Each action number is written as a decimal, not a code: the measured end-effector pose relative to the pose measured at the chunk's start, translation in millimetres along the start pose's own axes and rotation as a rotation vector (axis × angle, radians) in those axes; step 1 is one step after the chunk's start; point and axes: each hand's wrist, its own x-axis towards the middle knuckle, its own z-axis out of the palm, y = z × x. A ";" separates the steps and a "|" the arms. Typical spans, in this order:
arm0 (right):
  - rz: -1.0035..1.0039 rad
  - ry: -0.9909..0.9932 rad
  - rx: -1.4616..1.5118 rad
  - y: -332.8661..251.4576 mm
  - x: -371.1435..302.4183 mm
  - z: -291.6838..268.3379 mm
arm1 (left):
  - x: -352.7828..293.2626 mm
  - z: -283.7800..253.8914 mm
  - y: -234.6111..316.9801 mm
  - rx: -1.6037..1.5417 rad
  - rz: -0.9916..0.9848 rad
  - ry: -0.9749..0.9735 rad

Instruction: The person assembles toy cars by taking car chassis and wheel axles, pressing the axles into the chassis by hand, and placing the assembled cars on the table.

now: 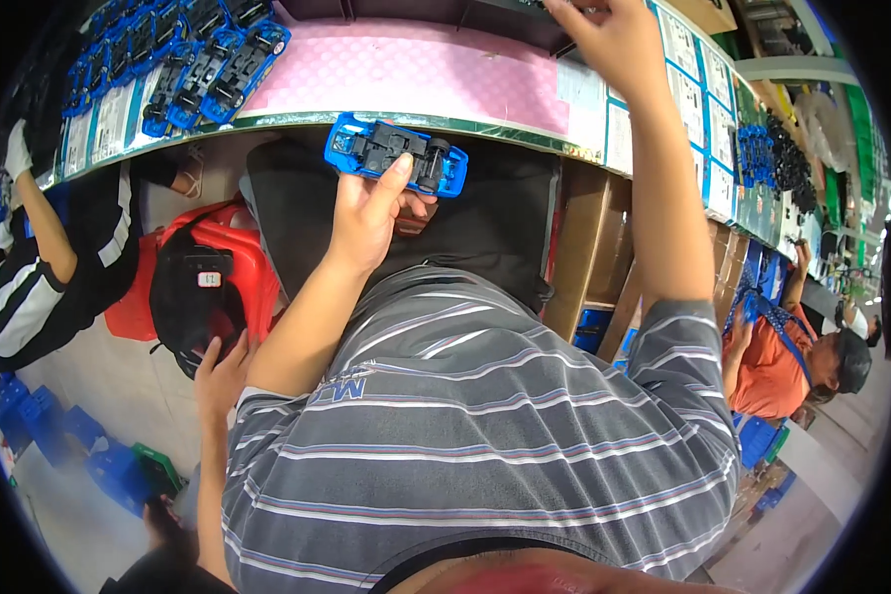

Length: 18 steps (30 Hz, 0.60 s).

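Observation:
A blue toy car (436, 166) rests upside down in my left hand (369, 213), its black chassis facing up and a black wheel showing near the right end. My thumb presses on the chassis, while the other fingers curl beneath the body. The car is just off the front edge of the workbench. My right hand (612, 40) reaches to a dark tray (505, 25) at the far side of the bench. Its fingertips are cut off by the upper rim of the picture, so whether they grip anything is hidden.
Several overturned blue toy cars (236, 71) lie in rows at the left of the bench, beside a pink mat (396, 74). More blue parts (755, 153) and black parts (790, 163) lie at right. Red stool (252, 257) and co-workers flank me; one person's hand (221, 371) is near my left elbow.

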 end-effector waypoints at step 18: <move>0.305 0.187 -0.386 -24.1 -62.6 22.4 | 3.4 -0.7 -1.1 -0.051 0.019 0.065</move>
